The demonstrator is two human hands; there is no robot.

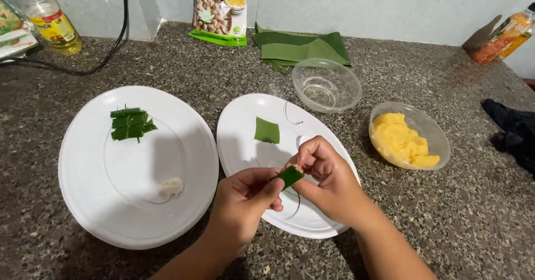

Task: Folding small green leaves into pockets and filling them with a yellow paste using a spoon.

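While three finished leaf parcels lie on the left plate, your left hand and right hand pinch a folded leaf piece over the right plate, one cut leaf square and a bowl of yellow filling still unused.

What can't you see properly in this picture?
- Head view: most of the small leaf piece is covered by the fingers of the left hand and right hand.
- The oil bottle and the orange bottle are cut off by the edges.
- The white lump on the left plate is too small to identify.
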